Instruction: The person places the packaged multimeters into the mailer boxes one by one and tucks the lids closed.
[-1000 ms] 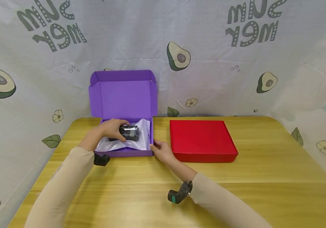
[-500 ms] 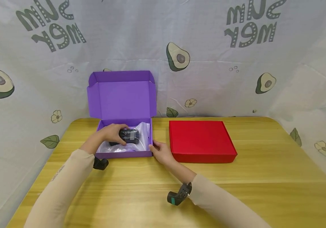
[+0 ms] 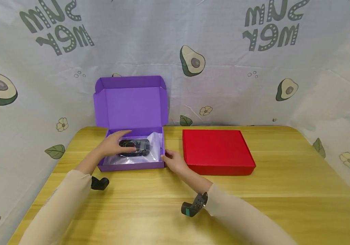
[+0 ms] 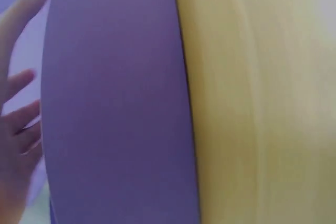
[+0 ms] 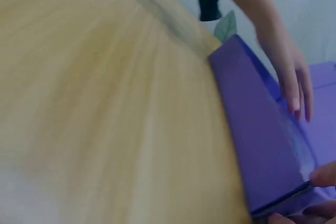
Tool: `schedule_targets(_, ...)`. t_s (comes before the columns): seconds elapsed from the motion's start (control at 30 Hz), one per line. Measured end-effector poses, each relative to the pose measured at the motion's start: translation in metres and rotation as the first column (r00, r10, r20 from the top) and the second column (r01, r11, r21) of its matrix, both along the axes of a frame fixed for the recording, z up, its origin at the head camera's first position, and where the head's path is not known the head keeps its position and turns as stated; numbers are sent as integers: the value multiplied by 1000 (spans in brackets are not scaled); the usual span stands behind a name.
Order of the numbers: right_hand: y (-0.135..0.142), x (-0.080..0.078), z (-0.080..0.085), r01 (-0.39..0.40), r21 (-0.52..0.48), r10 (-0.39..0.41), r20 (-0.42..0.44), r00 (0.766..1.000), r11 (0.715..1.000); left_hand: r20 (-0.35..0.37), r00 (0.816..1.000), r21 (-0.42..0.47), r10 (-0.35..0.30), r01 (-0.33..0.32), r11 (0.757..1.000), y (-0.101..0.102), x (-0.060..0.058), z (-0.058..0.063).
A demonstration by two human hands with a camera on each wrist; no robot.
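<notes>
A purple cardboard box (image 3: 132, 166) stands on the table with its lid (image 3: 133, 107) raised at the back. Inside lies a black oblong item (image 3: 143, 147) in clear plastic, its exact kind unclear, with whitish plastic wrapping (image 3: 155, 143) around it. My left hand (image 3: 111, 145) is over the box's left side, fingers spread and thumb stretched across the black item; whether they touch cannot be told. At the front right corner, my right hand (image 3: 176, 163) pinches the box wall, thumb (image 5: 324, 174) at the inner edge and fingers outside in the right wrist view.
A closed red box (image 3: 216, 148) sits to the right of the purple one, close to my right hand. Behind the wooden table (image 3: 150, 211) hangs a pale curtain (image 3: 230, 85) printed with avocados.
My left hand has loosened from the black item and drawn back to the left, its fingers spreading. The item now lies flatter and lower in the box. My right hand stays at the corner.
</notes>
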State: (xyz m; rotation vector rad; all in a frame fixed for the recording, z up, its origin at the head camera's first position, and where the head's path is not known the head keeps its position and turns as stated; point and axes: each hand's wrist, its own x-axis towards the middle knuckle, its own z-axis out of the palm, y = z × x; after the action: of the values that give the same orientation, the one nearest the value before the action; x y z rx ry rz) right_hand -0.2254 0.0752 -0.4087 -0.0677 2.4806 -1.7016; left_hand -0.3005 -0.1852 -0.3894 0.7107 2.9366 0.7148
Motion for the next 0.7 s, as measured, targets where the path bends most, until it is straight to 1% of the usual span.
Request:
schedule_targets(0.03, 1, -3, 4, 1, -1, -1, 9, 1000, 1000, -45, 998, 49, 48, -46, 998, -4, 0, 0)
schedule_targets(0.07, 1, -6, 9, 6, -12, -6, 21, 1000, 1000, -101, 989, 106, 106, -95, 990, -7, 1, 1)
schedule_targets(0.1, 1, -11, 14, 11, -13, -11, 21, 1000, 1000, -157, 972, 168, 174, -147, 975, -11, 0, 1)
schedule_targets(0.13, 1, -15, 19, 17, -12, -17, 16, 1000, 1000, -212, 945, 240, 247, -194, 951, -14, 0, 1)
schedule_targets(0.17, 1, -20, 24, 22, 0, -22, 6, 1000, 1000, -261, 910, 314, 322, -236, 920, -17, 0, 2)
schedule_targets(0.2, 2, -26, 29, 30, 16, -30, -6, 1000, 999, -302, 866, 384, 398, -271, 883, -19, -1, 3)
schedule_targets(0.23, 2, -31, 34, 39, 36, -38, -11, 999, 999, -322, 825, 453, 464, -295, 841, -21, -2, 4)
schedule_targets(0.27, 3, -36, 38, 46, 54, -45, -18, 999, 997, -325, 788, 516, 523, -316, 796, -23, -2, 6)
schedule_targets(0.3, 5, -42, 41, 51, 81, -49, -24, 999, 995, -307, 759, 565, 574, -340, 752, -24, -3, 9)
schedule_targets(0.33, 6, -47, 44, 56, 105, -54, -23, 998, 993, -280, 736, 598, 617, -369, 712, -26, -3, 11)
schedule_targets(0.37, 8, -53, 46, 59, 124, -58, -15, 998, 990, -233, 725, 620, 648, -402, 673, -28, -3, 14)
schedule_targets(0.4, 9, -58, 48, 59, 132, -59, -5, 998, 989, -177, 723, 630, 668, -438, 641, -30, -3, 17)
schedule_targets(0.43, 10, -63, 50, 54, 138, -56, 7, 998, 989, -119, 726, 630, 678, -473, 616, -33, -3, 20)
schedule_targets(0.47, 11, -67, 51, 49, 141, -52, 19, 998, 989, -62, 729, 615, 681, -510, 602, -35, -3, 23)
schedule_targets(0.5, 11, -72, 52, 39, 140, -44, 33, 999, 989, 1, 738, 592, 675, -544, 594, -38, -2, 26)
schedule_targets(0.57, 10, -78, 52, 18, 115, -23, 49, 999, 993, 109, 765, 549, 635, -579, 603, -41, -2, 30)
schedule_targets(0.6, 9, -80, 52, 8, 95, -13, 45, 999, 995, 152, 784, 537, 601, -576, 616, -41, -2, 32)
schedule_targets(0.63, 8, -82, 51, -1, 79, -2, 40, 999, 997, 185, 800, 521, 571, -573, 633, -41, -2, 32)
schedule_targets(0.7, 4, -81, 47, -32, 50, 31, 17, 999, 998, 238, 825, 512, 513, -555, 655, -38, 0, 31)
